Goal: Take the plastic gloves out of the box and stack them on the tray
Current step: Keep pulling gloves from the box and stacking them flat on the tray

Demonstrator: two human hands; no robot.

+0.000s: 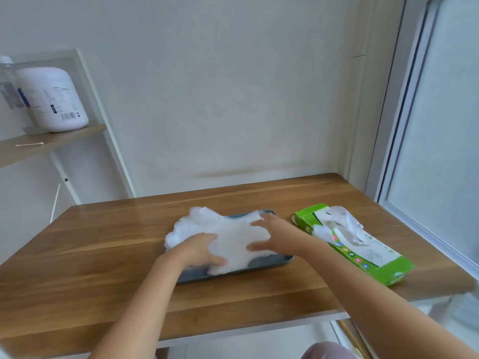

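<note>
The wooden table (pixel 103 255) carries everything under both hands. On it, directly beneath the hands, lies a blue-grey tray (pixel 197 275), shallow and oblong. It holds the stack of plastic gloves (pixel 233 237), a cloudy white pile that spills over the tray's rim on the side beyond the left hand and covers nearly all of it.

The left hand (pixel 199 251) lies palm down on the stack's near-left part, thumb stretched along the near edge, released and not closed round anything. The right hand (pixel 269 234) lies on the stack's right part with fingers spread and straight, also released and pressing flat.

Just beside the right hand, on its outer side, a green and white box (pixel 383 265) lies flat on the table, close to the tray; whether they touch cannot be told. Its top is torn open, and more gloves (pixel 339 224) bulge out of the opening at the end farther from the person. Nothing stands between the box and the tray except the right forearm crossing above the gap.

Far beyond the right hand a frosted window (pixel 440 125) runs along the table's edge. Well apart from the left hand, up and outward, a wooden shelf (pixel 51 143) bears a large white jar (pixel 55 99), a clear bottle (pixel 7 84) behind it, and a cotton swab (pixel 29 144) lying in front.
</note>
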